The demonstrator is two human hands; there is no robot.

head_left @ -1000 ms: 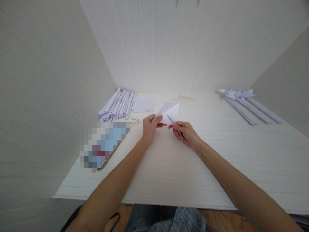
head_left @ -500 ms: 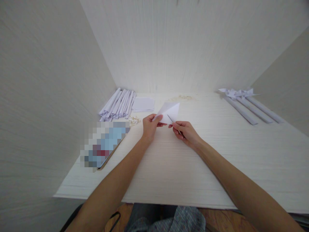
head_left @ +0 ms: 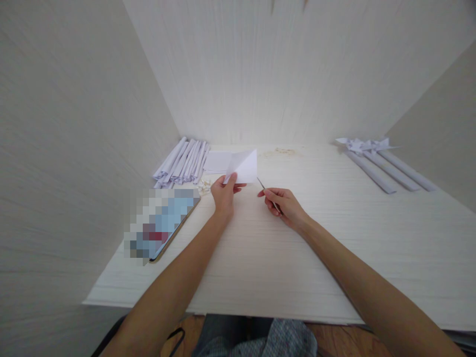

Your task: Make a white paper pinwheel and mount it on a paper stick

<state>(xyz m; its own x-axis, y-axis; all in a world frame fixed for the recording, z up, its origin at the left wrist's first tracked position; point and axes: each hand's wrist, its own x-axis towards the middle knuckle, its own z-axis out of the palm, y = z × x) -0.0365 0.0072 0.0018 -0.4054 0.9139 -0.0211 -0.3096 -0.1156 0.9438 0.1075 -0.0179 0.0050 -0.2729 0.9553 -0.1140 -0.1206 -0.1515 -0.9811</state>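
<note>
A square white sheet of paper with a diagonal crease is pinched in my left hand, thumb on top and fingers beneath. It is raised above the table and partly overlaps a stack of white paper squares behind it. My right hand is closed around a thin, pointed metal tool. Its dark tip points up and left, close to the sheet's right edge; whether they touch I cannot tell. The tool's exact kind does not show.
Many rolled white paper tubes are piled at the back left, beside small pale pieces. A phone-like device, its screen blurred, lies at left. At right, several tubes bear folded paper shapes. Walls enclose the white table.
My left hand has carried the sheet leftward and turned it, away from the metal tool that lay across it. My right hand stays almost in place, still holding the tool.
</note>
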